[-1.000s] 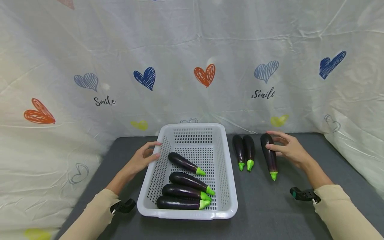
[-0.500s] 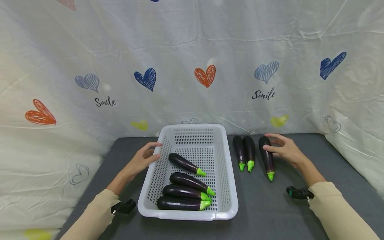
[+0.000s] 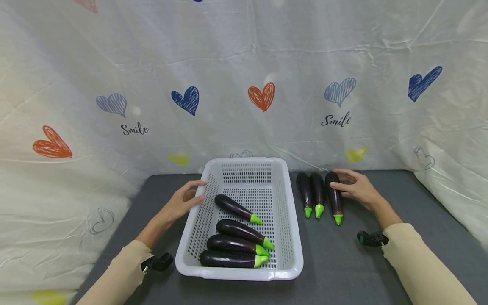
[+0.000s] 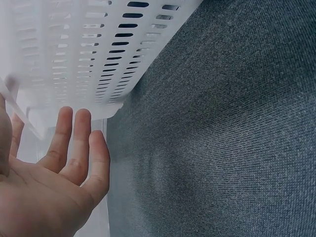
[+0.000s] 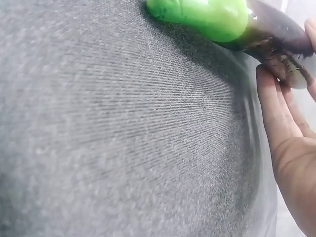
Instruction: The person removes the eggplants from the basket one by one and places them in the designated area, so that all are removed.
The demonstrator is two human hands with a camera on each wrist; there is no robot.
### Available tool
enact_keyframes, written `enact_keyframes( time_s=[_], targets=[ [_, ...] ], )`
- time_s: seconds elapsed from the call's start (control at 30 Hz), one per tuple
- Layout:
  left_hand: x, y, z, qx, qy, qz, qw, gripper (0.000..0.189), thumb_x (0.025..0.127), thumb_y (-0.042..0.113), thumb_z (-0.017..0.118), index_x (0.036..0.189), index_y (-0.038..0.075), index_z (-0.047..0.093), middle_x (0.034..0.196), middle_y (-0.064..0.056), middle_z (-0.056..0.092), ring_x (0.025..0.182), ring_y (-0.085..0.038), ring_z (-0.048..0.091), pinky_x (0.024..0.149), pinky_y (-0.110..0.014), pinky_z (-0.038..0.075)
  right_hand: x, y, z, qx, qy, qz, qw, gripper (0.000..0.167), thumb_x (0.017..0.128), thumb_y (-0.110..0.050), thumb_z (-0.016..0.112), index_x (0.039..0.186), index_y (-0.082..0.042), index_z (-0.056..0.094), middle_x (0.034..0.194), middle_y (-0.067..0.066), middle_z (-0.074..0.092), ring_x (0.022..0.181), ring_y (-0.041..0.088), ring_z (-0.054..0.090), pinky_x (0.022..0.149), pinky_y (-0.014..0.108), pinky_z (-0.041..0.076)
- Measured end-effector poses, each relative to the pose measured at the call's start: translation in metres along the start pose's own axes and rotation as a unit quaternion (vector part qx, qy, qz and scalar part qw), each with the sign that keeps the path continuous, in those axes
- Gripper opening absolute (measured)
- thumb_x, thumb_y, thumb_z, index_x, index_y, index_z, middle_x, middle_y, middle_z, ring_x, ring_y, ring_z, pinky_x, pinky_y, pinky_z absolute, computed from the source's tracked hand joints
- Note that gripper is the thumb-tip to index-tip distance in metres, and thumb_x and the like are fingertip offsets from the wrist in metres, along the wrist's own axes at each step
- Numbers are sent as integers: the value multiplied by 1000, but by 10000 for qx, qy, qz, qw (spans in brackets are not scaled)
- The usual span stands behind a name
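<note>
My right hand [image 3: 356,188] holds the rightmost dark eggplant [image 3: 334,199] by its thick end, thumb on top and fingers on its far right side. In the right wrist view, its green stem end [image 5: 217,17] lies at or just over the cloth, and the fingers [image 5: 271,94] are against its body. Just left of it lie two more eggplants [image 3: 317,190], stems toward me. With thumb and forefinger over the rim, my left hand [image 3: 181,203] holds the left side of a white perforated basket [image 3: 295,250]. Its other fingers [image 4: 80,128] extend outside, below the rim.
Several eggplants [image 3: 232,245] lie in the front and middle of the basket, stems to the right. Dark grey cloth [image 3: 331,267] covers the table. Behind the table's back edge hangs a pale curtain [image 3: 221,55] printed with hearts.
My right hand has slid its eggplant leftward, narrowing the gap to the two beside it. The left hand and basket have stayed in place.
</note>
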State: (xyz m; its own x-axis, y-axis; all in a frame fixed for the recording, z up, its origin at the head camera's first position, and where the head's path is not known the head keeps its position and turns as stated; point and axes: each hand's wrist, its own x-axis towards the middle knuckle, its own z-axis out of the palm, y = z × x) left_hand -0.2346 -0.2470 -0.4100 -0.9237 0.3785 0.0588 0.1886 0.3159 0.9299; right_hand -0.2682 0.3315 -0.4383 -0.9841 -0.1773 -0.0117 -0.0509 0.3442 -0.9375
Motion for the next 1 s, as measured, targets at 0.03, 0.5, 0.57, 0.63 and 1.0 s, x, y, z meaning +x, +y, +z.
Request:
enact_keyframes(
  time_s=[0.03,0.5,0.57,0.63,1.0],
  targets=[
    [0,0,0,-6,-7,5,10000,50,104,19,63,150,14,44,131,-27,55,100,-35,67,79,-46,56,1,0,0,-10,-1,-2,10000,76,97,-31,74,157,-4,36,153,29,33,133,45,42,92,44,52],
    [1,-1,1,-8,-2,-32,10000,50,104,20,63,150,15,44,131,-27,55,101,-35,67,79,-46,57,11,2,0,-264,-23,-35,9996,74,97,-30,73,154,0,38,154,36,28,141,49,30,93,51,51],
    [1,-1,1,-6,6,-44,10000,50,104,20,63,150,16,44,131,-27,56,101,-35,67,79,-46,57,12,3,-1,-330,-3,-37,9994,73,97,-30,73,154,1,38,153,37,29,140,50,32,92,50,52],
    [1,-1,1,0,12,-53,10000,50,104,20,63,150,16,44,131,-27,56,100,-35,67,79,-47,57,12,4,-1,-361,5,-42,9993,73,97,-30,73,153,2,39,151,38,30,138,50,34,91,49,53],
    [1,1,1,26,31,-100,9999,51,104,20,63,150,15,43,132,-27,55,101,-35,67,80,-47,56,16,6,-1,-670,-67,-172,9976,71,99,-26,71,154,5,36,149,41,31,133,53,39,87,49,54]
  ],
)
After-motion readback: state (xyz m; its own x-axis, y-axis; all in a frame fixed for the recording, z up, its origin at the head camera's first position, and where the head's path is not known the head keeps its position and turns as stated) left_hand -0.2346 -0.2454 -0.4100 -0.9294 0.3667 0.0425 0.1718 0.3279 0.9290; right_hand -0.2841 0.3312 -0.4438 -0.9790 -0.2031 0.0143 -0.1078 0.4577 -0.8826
